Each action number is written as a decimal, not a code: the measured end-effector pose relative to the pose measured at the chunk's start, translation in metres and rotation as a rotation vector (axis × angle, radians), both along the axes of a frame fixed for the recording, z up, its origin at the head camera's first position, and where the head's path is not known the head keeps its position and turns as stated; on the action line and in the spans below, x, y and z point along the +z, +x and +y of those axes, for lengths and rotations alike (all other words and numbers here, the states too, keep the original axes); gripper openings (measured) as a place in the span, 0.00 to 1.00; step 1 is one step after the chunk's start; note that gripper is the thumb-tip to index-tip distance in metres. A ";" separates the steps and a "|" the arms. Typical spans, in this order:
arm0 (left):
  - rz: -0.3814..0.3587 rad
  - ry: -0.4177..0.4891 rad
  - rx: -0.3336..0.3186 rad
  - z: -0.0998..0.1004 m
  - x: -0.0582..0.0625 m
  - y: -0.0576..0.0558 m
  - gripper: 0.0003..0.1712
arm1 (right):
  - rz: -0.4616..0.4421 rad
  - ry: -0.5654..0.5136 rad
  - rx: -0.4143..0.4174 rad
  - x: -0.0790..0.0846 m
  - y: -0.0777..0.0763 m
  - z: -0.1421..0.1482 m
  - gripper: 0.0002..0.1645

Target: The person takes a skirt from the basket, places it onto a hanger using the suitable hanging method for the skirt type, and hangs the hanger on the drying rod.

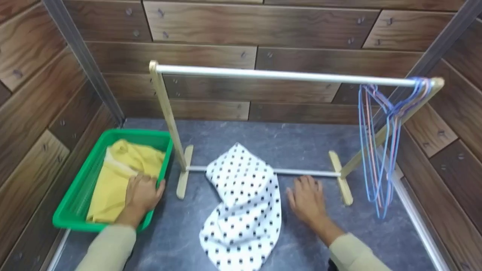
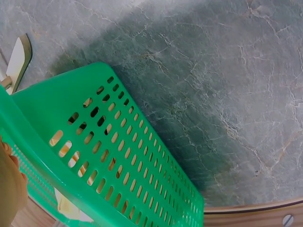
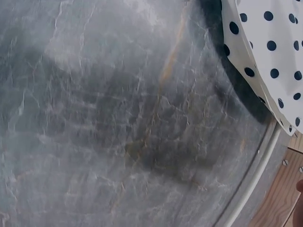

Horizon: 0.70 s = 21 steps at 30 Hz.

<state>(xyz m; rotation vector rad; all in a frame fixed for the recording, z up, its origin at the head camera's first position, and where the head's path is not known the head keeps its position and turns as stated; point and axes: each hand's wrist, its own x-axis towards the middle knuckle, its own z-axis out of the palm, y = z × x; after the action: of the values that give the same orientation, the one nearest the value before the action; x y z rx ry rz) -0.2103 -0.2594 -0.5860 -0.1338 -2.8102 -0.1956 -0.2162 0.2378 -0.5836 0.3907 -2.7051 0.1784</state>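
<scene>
My left hand (image 1: 144,192) reaches over the right rim of a green basket (image 1: 77,177), its fingers on a folded yellow garment (image 1: 109,188) inside. Its thumb stands apart from the fingers near the rim. In the left wrist view, part of the hand (image 2: 10,189) shows behind the basket's slotted wall (image 2: 128,156). A white cloth with black dots (image 1: 244,210) lies rumpled on the grey surface, between my hands. Beside its right edge, my right hand (image 1: 308,199) rests with loose fingers and holds nothing. The right wrist view catches the cloth's edge (image 3: 272,47).
A rack with wooden posts and a white top rail (image 1: 263,73) stands behind the cloth. Its low crossbar (image 1: 307,172) passes behind the cloth's far part. Several blue and pink hangers (image 1: 391,113) hang at the rail's right end. Wood-patterned walls (image 1: 211,56) enclose the space.
</scene>
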 end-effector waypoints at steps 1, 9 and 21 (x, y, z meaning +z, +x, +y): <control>-0.005 -0.005 -0.001 -0.001 0.000 0.002 0.23 | -0.009 0.001 -0.001 -0.003 0.002 -0.002 0.23; -0.036 -0.006 0.002 -0.001 -0.003 0.009 0.23 | -0.063 0.042 -0.018 -0.015 0.013 -0.012 0.22; -0.023 -0.031 0.002 -0.003 -0.005 0.007 0.24 | -0.061 0.114 0.004 -0.030 0.010 -0.023 0.19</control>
<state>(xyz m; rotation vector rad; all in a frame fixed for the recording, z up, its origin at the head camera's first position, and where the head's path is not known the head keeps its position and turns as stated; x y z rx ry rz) -0.2028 -0.2629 -0.5905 -0.1371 -2.8370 -0.1537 -0.2058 0.2149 -0.6141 0.4306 -2.7832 0.0386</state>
